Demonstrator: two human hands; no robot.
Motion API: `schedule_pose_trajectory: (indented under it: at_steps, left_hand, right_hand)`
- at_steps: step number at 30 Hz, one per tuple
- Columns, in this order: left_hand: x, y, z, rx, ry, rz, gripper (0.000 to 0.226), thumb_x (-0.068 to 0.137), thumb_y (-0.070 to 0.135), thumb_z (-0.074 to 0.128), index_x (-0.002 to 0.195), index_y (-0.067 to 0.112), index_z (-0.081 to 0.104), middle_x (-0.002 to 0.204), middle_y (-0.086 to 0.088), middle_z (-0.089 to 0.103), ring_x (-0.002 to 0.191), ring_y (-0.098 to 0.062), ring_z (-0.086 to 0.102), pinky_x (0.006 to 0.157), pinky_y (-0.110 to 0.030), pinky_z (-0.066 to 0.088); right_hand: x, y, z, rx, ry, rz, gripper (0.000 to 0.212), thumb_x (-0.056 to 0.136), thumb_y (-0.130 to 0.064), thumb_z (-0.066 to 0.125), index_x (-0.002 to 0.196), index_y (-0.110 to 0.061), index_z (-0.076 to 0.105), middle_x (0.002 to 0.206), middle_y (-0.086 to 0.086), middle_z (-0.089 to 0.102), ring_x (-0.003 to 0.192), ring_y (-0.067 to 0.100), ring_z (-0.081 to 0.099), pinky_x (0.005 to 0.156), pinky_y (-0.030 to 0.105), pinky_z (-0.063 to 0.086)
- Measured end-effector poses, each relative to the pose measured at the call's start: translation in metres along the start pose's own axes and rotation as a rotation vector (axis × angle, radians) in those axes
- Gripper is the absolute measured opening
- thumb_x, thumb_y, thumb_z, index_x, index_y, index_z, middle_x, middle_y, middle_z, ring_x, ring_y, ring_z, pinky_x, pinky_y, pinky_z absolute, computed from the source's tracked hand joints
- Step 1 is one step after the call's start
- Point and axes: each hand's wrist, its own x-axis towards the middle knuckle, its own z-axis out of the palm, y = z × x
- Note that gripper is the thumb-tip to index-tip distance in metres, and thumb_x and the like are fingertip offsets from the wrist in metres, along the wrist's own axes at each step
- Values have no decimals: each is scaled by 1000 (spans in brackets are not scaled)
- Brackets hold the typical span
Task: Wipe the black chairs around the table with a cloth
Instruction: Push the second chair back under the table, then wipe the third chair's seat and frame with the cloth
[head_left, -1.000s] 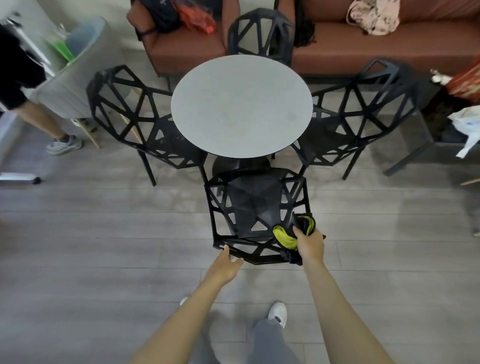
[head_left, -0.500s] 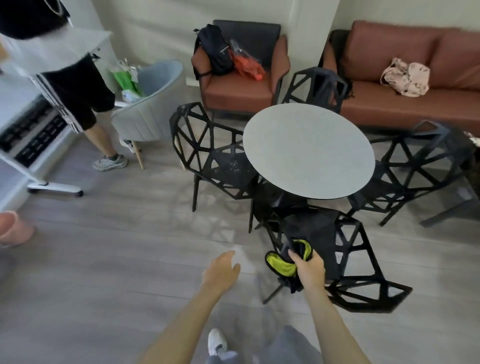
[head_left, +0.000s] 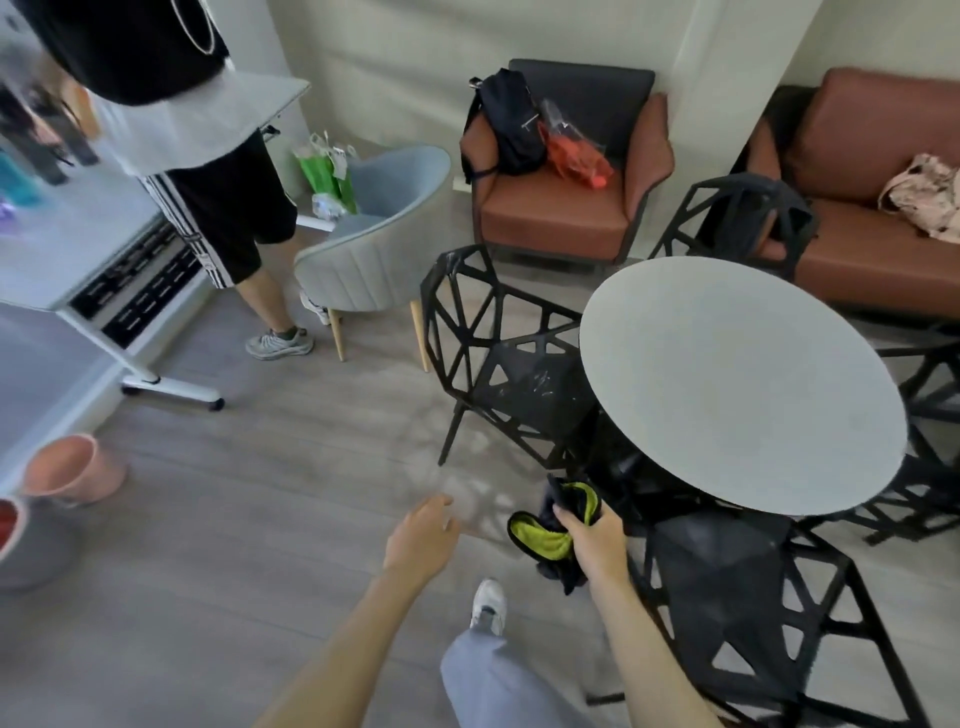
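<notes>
My right hand (head_left: 597, 543) grips a black and yellow cloth (head_left: 550, 530) in the air, just left of the near black lattice chair (head_left: 737, 597). My left hand (head_left: 421, 538) hangs free over the floor, fingers relaxed, holding nothing. A second black chair (head_left: 498, 358) with pale scuffs on its seat stands left of the round grey table (head_left: 737, 384). A third black chair (head_left: 748, 218) is behind the table, and part of another (head_left: 930, 415) shows at the right edge.
A person in black shorts (head_left: 223, 208) stands at the left by a white rolling desk (head_left: 119, 280). A grey armchair (head_left: 374, 260), a brown armchair with bags (head_left: 561, 208) and a brown sofa (head_left: 872, 249) line the back. A pink bin (head_left: 72, 467) sits low left.
My view has swung left and I have stepped leftwards. My left hand has come off the near chair's back, and my right hand has lifted the cloth away from that chair.
</notes>
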Motion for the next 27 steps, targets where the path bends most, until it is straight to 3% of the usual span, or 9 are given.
schedule_pose_trajectory:
  at_steps: [6, 10, 13, 16, 23, 27]
  left_hand:
    - [82, 15, -73, 38, 0, -9, 43, 106, 29, 45, 149, 24, 49, 151, -1, 53, 135, -27, 52, 107, -36, 43]
    - [134, 30, -115, -3, 22, -11, 39, 106, 27, 47, 144, 20, 53, 148, -4, 55, 134, -28, 53, 106, -36, 43]
    - [171, 36, -141, 3, 21, 12, 40, 106, 26, 48, 145, 21, 53, 146, -2, 57, 131, -26, 55, 104, -36, 44]
    - [216, 42, -169, 13, 8, 40, 36, 106, 26, 46, 141, 23, 55, 138, -1, 61, 124, -24, 59, 102, -37, 47]
    - [337, 47, -223, 36, -35, 177, 41, 108, 22, 41, 148, 19, 49, 146, -4, 57, 132, -31, 54, 103, -40, 41]
    - [394, 50, -256, -22, -34, 206, 44, 106, 23, 46, 150, 23, 45, 143, -6, 60, 130, -33, 56, 101, -41, 44]
  right_hand:
    - [72, -84, 53, 47, -37, -3, 26, 85, -24, 82, 108, -15, 72, 103, 2, 71, 100, 24, 66, 91, 38, 52]
    - [119, -119, 77, 57, -17, 6, 32, 77, -40, 83, 104, -26, 73, 103, -4, 75, 102, 24, 70, 97, 50, 55]
    - [142, -143, 92, 97, 18, 10, 21, 84, -27, 83, 101, -29, 72, 102, -3, 75, 104, 26, 68, 99, 50, 54]
    - [164, -159, 113, 106, 59, 31, 21, 84, -25, 83, 102, -26, 72, 101, -2, 75, 104, 27, 69, 99, 50, 53]
    - [200, -183, 173, 140, 198, 115, 16, 85, -19, 82, 91, -29, 71, 93, -5, 76, 94, 17, 70, 95, 48, 56]
    - [204, -210, 219, 151, 297, 164, 17, 87, -18, 81, 90, -31, 70, 92, -5, 76, 96, 21, 71, 95, 47, 56]
